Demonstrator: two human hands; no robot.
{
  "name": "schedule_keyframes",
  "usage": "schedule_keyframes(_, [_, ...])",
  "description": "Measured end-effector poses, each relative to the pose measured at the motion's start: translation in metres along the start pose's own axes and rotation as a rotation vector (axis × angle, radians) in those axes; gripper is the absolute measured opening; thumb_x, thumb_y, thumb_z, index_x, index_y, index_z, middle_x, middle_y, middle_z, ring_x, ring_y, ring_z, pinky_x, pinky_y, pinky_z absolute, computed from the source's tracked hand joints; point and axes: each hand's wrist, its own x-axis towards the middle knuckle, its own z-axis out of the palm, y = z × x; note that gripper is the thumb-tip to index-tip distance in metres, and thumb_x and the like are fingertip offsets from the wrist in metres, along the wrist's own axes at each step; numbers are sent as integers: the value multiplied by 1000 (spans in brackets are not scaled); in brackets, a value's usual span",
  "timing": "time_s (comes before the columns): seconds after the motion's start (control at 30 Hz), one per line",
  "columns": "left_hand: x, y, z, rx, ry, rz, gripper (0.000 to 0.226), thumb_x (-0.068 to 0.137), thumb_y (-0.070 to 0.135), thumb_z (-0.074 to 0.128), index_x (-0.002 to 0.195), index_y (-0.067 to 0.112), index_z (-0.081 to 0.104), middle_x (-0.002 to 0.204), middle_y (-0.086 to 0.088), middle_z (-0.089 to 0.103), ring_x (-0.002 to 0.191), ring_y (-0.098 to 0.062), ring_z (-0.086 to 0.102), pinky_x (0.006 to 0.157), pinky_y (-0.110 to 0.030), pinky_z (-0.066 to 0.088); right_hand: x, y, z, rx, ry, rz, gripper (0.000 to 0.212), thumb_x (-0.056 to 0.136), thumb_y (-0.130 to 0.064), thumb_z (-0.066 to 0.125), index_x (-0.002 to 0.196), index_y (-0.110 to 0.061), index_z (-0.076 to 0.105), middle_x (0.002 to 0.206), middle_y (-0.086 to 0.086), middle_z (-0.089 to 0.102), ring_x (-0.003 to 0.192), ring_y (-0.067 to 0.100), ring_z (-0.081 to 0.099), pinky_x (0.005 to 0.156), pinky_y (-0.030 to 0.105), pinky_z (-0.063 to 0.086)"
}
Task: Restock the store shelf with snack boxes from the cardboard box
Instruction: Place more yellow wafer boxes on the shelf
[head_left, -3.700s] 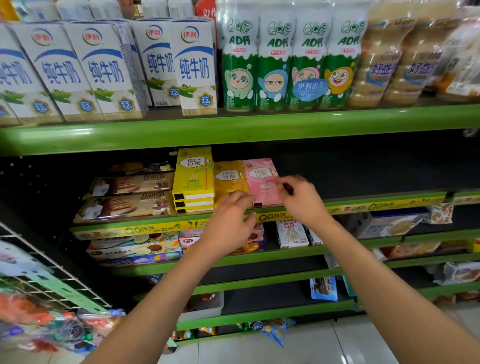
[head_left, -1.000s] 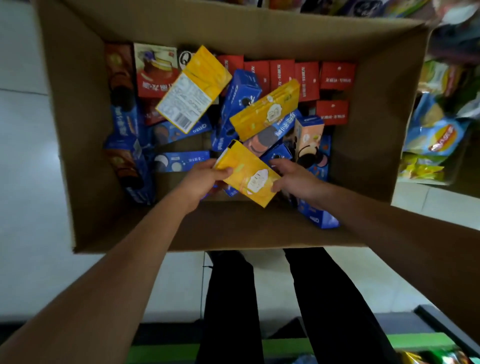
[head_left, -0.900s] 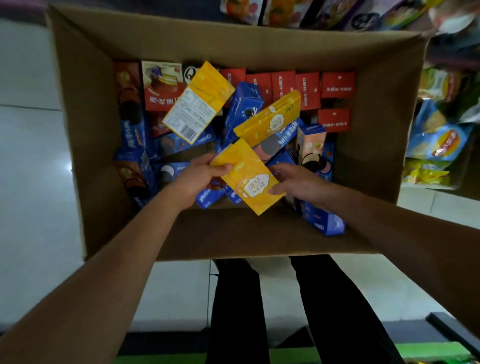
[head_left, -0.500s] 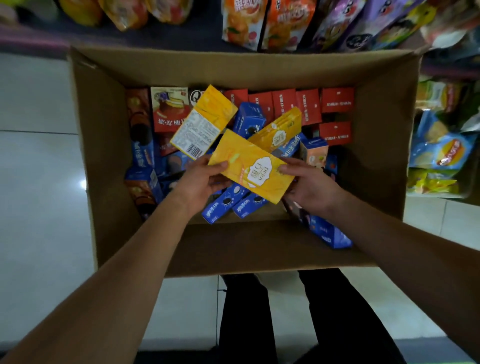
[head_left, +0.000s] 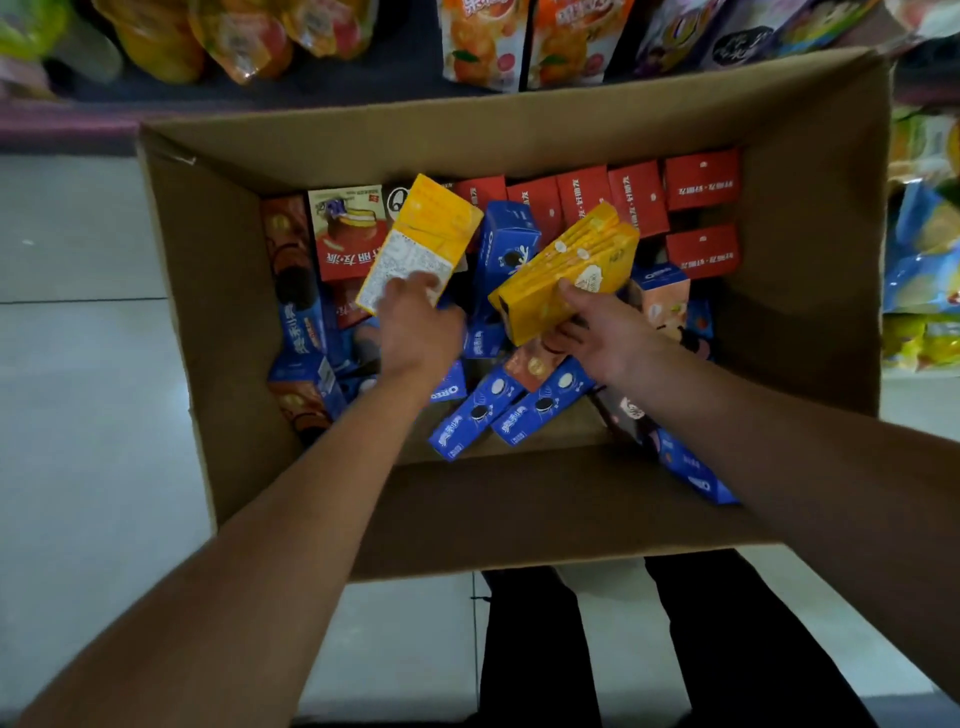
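Observation:
The open cardboard box (head_left: 218, 322) stands on the floor below me, full of snack boxes: blue Oreo boxes (head_left: 470, 418), red boxes (head_left: 701, 179) along the far side, and yellow ones. My right hand (head_left: 597, 332) grips a yellow snack box (head_left: 566, 270) at its near end, tilted, pressed against what looks like a second yellow box. My left hand (head_left: 415, 322) reaches onto the lower, white-labelled end of another yellow box (head_left: 421, 239) leaning at the left; the hand is blurred and its grip is unclear.
Bagged snacks hang on shelves beyond the box (head_left: 488, 41) and at its right (head_left: 924, 260). Pale floor tiles (head_left: 78, 415) lie to the left. My dark trouser legs (head_left: 530, 649) stand just behind the box's near wall.
I turned from the shelf to the cardboard box and lifted a yellow box with both hands. My left hand has since let go and moved left onto another yellow box; the right hand keeps the first.

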Motion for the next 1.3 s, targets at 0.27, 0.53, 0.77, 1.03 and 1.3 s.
schedule_keyframes(0.27, [76,-36,-27,127,-128,-82,95,76,29,83,150,12,27,152,-12,36,138,-29,39,112,-42,37,14,5,-17,110,-102,-6,34,93,-33,66,122,-18,56,120,8,62,109,27,61,83,44,56])
schedule_keyframes(0.53, [57,-30,6,-480,-169,-356,35,82,1,75,112,6,59,115,-10,68,81,-17,67,60,-29,54,15,2,0,191,-166,33,36,77,-38,79,109,-24,68,105,7,76,95,29,73,76,52,58])
schedule_keyframes(0.77, [24,-29,-8,-564,-284,-334,35,85,7,68,120,4,61,103,-8,70,90,-27,66,75,-35,53,2,-10,9,106,-189,11,19,84,-20,76,102,-22,72,108,5,75,103,29,70,77,49,59])
schedule_keyframes(1.03, [-48,6,-53,-866,-359,-444,43,90,6,55,132,8,53,123,-18,66,109,-35,65,95,-50,49,-89,-21,13,-202,-331,138,61,66,-23,79,124,-17,65,115,11,73,104,33,70,87,55,55])
schedule_keyframes(1.3, [-168,74,-132,-1291,-366,-351,61,91,55,55,143,24,48,137,-6,60,126,-28,56,103,-52,45,-237,-58,60,-375,-360,110,31,89,-27,68,119,-18,67,105,7,75,91,26,73,74,44,60])
